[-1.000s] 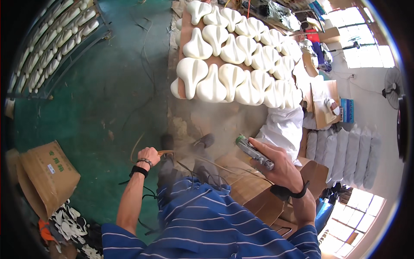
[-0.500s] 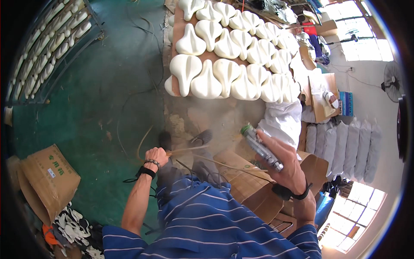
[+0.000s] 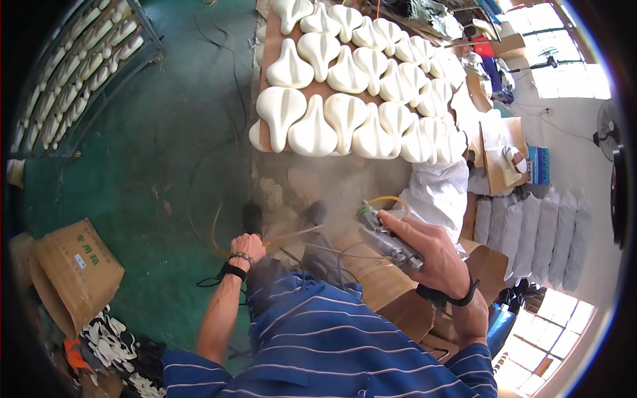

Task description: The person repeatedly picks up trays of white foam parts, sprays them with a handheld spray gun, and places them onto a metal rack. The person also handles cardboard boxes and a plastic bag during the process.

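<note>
Grips a silver metal tool in the right hand with fingers curled round its middle. Looks roughly tubular, shiny at the near end and banded green at the far end. Tilts, green end forward and to the left. Has a loop of yellow tube just beside that end. Appears above an open cardboard box, well apart from 3 rows of white bike seats. Clenches the left hand round a thin tan hose, near the legs.

Room to pass over green floor at left; white saddles block ahead, cardboard beside right grip.
</note>
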`<state>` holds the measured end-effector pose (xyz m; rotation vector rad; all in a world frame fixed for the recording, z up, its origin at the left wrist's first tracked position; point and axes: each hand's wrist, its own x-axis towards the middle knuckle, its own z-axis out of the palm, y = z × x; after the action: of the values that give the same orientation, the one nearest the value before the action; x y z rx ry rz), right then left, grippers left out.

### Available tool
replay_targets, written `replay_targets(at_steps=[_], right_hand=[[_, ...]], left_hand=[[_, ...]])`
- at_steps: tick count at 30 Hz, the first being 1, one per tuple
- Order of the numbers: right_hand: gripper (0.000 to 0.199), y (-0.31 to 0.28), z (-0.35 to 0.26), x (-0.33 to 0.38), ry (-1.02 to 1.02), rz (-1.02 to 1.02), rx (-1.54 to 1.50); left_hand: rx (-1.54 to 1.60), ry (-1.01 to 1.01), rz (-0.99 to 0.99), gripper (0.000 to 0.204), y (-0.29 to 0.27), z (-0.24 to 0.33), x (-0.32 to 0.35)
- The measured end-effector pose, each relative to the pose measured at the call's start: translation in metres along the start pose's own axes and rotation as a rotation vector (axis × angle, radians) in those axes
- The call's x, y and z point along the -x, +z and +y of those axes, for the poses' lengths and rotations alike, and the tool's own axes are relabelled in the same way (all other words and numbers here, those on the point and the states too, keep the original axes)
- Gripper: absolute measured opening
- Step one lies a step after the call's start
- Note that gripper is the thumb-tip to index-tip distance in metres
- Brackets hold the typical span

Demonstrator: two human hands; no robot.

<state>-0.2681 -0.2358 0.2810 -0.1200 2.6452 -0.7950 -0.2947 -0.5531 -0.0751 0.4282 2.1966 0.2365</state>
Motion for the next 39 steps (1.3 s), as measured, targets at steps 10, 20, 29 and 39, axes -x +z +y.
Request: replay_targets(at_steps=[10,20,29,39], right_hand=[[0.087,-0.029,0.075,0.018,-0.152,0.122,-0.05],[0.071,-0.068,0.141,0.067,-0.092,0.201,-0.1],[0.072,-0.061,0.147,0.108,-0.061,0.189,-0.074],[0.07,-0.036,0.102,0.121,0.026,0.242,-0.091]], left_hand=[[0.004,-0.108,-0.01,0.03,0.02,0.09,-0.009],[0.012,-0.18,-0.022,0.029,0.054,0.162,-0.009],[-0.04,-0.12,-0.047,0.029,0.066,0.181,0.002],[-0.017,-0.038,-0.017,0.03,0.072,0.15,-0.001]])
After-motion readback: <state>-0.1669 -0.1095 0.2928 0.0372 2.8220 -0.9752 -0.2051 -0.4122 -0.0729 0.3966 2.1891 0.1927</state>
